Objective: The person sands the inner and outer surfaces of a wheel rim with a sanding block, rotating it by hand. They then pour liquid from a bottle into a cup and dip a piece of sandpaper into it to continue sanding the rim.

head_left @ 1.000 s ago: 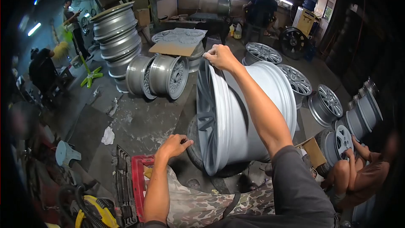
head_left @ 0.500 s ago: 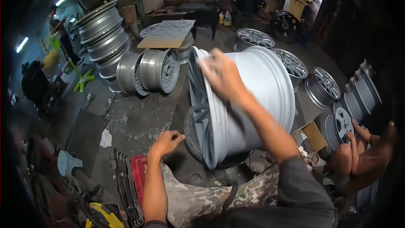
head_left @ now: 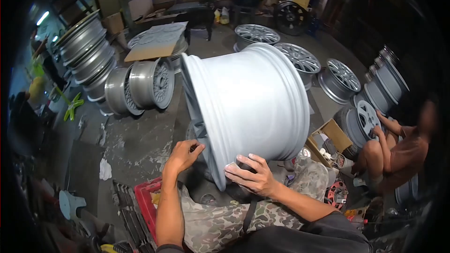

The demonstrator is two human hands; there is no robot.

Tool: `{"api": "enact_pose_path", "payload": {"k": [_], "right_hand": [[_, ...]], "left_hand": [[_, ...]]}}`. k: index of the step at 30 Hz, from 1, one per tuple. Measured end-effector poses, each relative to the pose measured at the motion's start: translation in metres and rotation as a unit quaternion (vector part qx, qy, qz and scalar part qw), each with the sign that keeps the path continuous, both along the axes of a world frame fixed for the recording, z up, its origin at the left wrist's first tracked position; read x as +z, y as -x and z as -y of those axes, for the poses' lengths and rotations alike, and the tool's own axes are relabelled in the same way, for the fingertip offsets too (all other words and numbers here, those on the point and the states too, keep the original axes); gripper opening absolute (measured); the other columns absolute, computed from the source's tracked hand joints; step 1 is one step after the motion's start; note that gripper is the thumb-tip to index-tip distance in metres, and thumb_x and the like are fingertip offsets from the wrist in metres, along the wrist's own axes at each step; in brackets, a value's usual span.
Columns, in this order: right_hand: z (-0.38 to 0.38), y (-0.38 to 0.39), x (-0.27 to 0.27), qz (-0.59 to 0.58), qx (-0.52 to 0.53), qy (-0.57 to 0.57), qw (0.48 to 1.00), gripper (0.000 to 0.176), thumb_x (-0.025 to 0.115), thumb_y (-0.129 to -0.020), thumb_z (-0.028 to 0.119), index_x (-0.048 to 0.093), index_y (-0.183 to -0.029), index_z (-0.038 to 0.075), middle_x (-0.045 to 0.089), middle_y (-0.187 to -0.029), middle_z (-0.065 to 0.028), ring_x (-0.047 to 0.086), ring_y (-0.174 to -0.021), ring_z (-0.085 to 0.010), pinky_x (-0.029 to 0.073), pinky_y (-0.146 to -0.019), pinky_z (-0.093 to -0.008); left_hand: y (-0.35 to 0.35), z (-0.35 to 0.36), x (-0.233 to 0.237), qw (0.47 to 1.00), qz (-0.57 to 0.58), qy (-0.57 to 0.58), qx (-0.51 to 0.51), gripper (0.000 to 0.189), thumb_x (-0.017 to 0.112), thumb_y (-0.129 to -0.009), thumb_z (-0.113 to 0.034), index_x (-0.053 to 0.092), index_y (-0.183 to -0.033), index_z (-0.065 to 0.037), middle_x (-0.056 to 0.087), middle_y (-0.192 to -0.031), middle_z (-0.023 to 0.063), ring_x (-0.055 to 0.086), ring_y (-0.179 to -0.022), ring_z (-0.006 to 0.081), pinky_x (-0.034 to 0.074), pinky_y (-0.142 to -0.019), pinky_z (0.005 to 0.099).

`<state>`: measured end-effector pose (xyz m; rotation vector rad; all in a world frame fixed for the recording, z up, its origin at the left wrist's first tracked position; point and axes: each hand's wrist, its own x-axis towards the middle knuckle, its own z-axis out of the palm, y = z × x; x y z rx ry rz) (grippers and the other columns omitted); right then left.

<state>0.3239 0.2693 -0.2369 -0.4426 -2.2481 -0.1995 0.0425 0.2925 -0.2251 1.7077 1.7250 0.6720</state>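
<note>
A large light-grey wheel rim (head_left: 255,107) stands on its side in front of me, its spoked face turned left. My left hand (head_left: 184,157) is at the lower left edge of that face, thumb and fingertips drawn together; what lies between them, if anything, is too small to tell. Low on the barrel's near side, beside the front lip, is my right hand (head_left: 253,176), its fingers bent around a small dark pad (head_left: 244,167). Pale dust coats the fingertips of this hand. Under the wheel, a dark tire is partly hidden.
Stacked rims (head_left: 89,56) and two mesh rims (head_left: 152,84) stand left. A cardboard sheet (head_left: 157,42) lies behind. Several spoked rims (head_left: 300,57) line the back right. At right, a seated person (head_left: 398,150) handles a wheel beside an open carton (head_left: 330,136). A red crate (head_left: 145,201) is near my legs.
My right hand has come down from the rim's upper front edge to its low near side. The wheel's barrel has turned more toward me. The view has shifted right.
</note>
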Motion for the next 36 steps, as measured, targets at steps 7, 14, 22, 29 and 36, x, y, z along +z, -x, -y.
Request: {"api": "enact_pose_path", "payload": {"k": [7, 14, 22, 29, 36], "right_hand": [[-0.130, 0.061, 0.090, -0.110, 0.027, 0.031, 0.993, 0.024, 0.065, -0.095, 0.010, 0.072, -0.117, 0.001, 0.072, -0.122, -0.0166, 0.068, -0.113, -0.0353, 0.052, -0.097, -0.0438], [-0.270, 0.113, 0.119, -0.030, -0.079, 0.293, 0.952, 0.034, 0.063, -0.092, 0.031, 0.078, -0.094, 0.001, 0.072, -0.093, -0.0263, 0.070, -0.091, -0.0440, 0.055, -0.084, -0.0468], [-0.014, -0.033, -0.008, 0.081, -0.031, 0.038, 0.996, 0.036, 0.072, -0.091, 0.023, 0.072, -0.127, 0.016, 0.062, -0.144, 0.0002, 0.053, -0.138, -0.0212, 0.031, -0.119, -0.0492], [-0.149, -0.052, 0.070, 0.083, -0.078, -0.056, 0.992, 0.034, 0.062, -0.097, 0.016, 0.068, -0.130, 0.016, 0.064, -0.139, -0.0060, 0.059, -0.130, -0.0259, 0.042, -0.110, -0.0494], [-0.291, 0.040, 0.099, -0.030, -0.145, 0.177, 0.973, 0.037, 0.058, -0.098, 0.027, 0.074, -0.080, -0.001, 0.071, -0.082, -0.0232, 0.068, -0.072, -0.0416, 0.053, -0.076, -0.0511]], "left_hand": [[-0.007, -0.002, 0.005, 1.000, 0.009, 0.010, 0.010, 0.035, 0.070, -0.095, -0.031, 0.074, -0.102, 0.003, 0.072, -0.090, 0.0257, 0.070, -0.082, 0.0384, 0.053, -0.080, 0.0423], [0.000, -0.005, -0.003, 0.998, 0.001, 0.035, 0.058, 0.039, 0.069, -0.095, -0.035, 0.075, -0.101, 0.003, 0.073, -0.094, 0.0256, 0.071, -0.087, 0.0403, 0.053, -0.083, 0.0446], [0.013, -0.024, -0.025, 0.999, -0.010, 0.033, 0.039, 0.039, 0.068, -0.096, -0.034, 0.075, -0.099, 0.004, 0.073, -0.084, 0.0240, 0.072, -0.079, 0.0357, 0.054, -0.077, 0.0425], [0.012, -0.029, -0.027, 0.998, 0.007, 0.040, 0.045, 0.040, 0.067, -0.096, -0.033, 0.073, -0.098, 0.006, 0.073, -0.078, 0.0184, 0.071, -0.075, 0.0253, 0.054, -0.076, 0.0389], [0.040, -0.085, -0.149, 0.990, 0.118, -0.061, 0.049, 0.045, 0.068, -0.090, -0.031, 0.069, -0.121, 0.002, 0.071, -0.117, 0.0285, 0.072, -0.106, 0.0346, 0.054, -0.090, 0.0422]]}}
